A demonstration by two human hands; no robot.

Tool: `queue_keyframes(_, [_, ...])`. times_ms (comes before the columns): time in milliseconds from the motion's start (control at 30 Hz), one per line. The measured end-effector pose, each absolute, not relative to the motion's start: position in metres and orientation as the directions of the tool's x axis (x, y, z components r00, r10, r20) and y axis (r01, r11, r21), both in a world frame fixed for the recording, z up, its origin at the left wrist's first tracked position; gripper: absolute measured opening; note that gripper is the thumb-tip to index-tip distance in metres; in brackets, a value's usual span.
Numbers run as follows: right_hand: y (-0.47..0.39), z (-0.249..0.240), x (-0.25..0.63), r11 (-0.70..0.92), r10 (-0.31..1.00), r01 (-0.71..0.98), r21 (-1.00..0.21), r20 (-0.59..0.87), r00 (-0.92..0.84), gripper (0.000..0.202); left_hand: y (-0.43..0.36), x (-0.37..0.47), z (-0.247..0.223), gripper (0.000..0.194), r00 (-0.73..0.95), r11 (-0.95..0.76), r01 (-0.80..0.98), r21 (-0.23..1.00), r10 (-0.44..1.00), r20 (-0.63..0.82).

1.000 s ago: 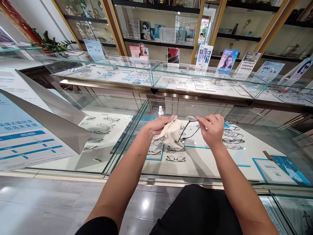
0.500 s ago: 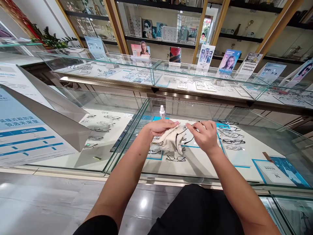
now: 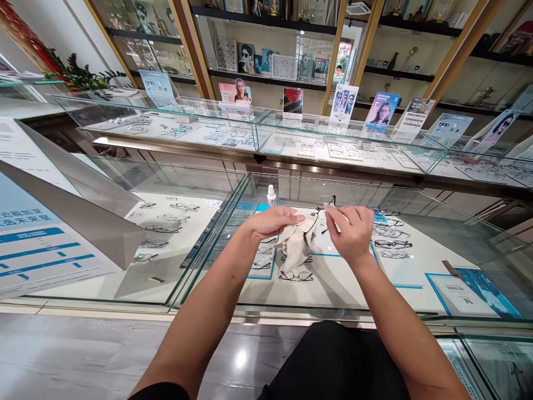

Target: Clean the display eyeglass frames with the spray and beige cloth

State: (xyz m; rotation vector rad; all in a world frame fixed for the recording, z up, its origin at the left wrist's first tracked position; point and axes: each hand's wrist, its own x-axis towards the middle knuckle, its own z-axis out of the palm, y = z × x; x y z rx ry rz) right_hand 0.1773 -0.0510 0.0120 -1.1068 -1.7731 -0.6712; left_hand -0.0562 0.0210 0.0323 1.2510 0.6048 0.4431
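My left hand (image 3: 275,221) is closed on a cream cloth (image 3: 296,244), which hangs down over the glass case. A pair of thin dark-rimmed glasses (image 3: 312,222) lies partly against the cloth, one part sticking up between the hands. My right hand (image 3: 352,228) is closed at the right side of the glasses, its fingertips pinched at the frame. Behind my left hand stands a white bottle (image 3: 271,196). Below the cloth, another pair of glasses (image 3: 296,275) rests in the case.
Glass cases (image 3: 245,178) with rows of glasses (image 3: 391,244) stretch left and right. Large folded cards (image 3: 54,222) stand at the left. A blue-edged leaflet (image 3: 462,294) lies at the right. Farther back are another display counter (image 3: 187,145) and shelves.
The glasses have turned, with a dark part now raised between the hands. The cloth hangs lower and more bunched. My right hand has shifted slightly.
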Motion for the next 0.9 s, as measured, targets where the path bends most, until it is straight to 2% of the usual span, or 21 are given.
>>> queue_keyframes(67, [-0.052, 0.017, 0.177, 0.489, 0.468, 0.834, -0.256, 0.884, -0.004, 0.015, 0.02, -0.054, 0.032, 0.045, 0.739, 0.212, -0.046, 0.976, 0.665, -0.109])
queue_keyframes(133, [-0.051, 0.021, 0.177, 0.525, 0.617, 0.657, -0.541, 0.774, 0.144, 0.024, 0.019, -0.052, 0.032, 0.048, 0.717, 0.135, -0.076, 0.988, 0.696, -0.04])
queue_keyframes(200, [-0.048, 0.024, 0.179, 0.467, 0.799, 0.41, -0.783, 0.573, 0.184, 0.031, 0.017, -0.049, 0.032, 0.049, 0.708, 0.038, -0.057, 0.998, 0.707, 0.013])
queue_keyframes(267, [-0.042, 0.023, 0.182, 0.332, 0.926, 0.189, -0.924, 0.358, 0.122, 0.036, 0.014, -0.045, 0.031, 0.048, 0.714, -0.052, -0.015, 0.999, 0.699, 0.047])
queue_keyframes(367, [-0.033, 0.017, 0.186, 0.177, 0.984, -0.043, -0.983, 0.177, -0.002, 0.038, 0.012, -0.039, 0.027, 0.046, 0.739, -0.123, 0.038, 0.992, 0.671, 0.055])
queue_keyframes(467, [-0.026, 0.009, 0.186, 0.11, 0.99, -0.164, -0.98, 0.122, -0.068, 0.037, 0.012, -0.034, 0.022, 0.044, 0.746, -0.162, 0.071, 0.984, 0.664, 0.055])
queue_keyframes(600, [-0.022, 0.002, 0.187, 0.076, 0.992, -0.237, -0.969, 0.097, -0.078, 0.031, 0.014, -0.033, 0.017, 0.042, 0.744, -0.173, 0.079, 0.982, 0.665, 0.058])
queue_keyframes(733, [-0.019, -0.003, 0.188, 0.107, 0.99, -0.242, -0.964, 0.126, -0.061, 0.024, 0.015, -0.029, 0.009, 0.036, 0.729, -0.033, -0.009, 0.999, 0.684, 0.029])
queue_keyframes(900, [-0.017, -0.008, 0.186, 0.192, 0.977, -0.233, -0.953, 0.208, -0.046, 0.019, 0.016, -0.017, -0.003, 0.043, 0.738, 0.231, -0.165, 0.959, 0.674, -0.035])
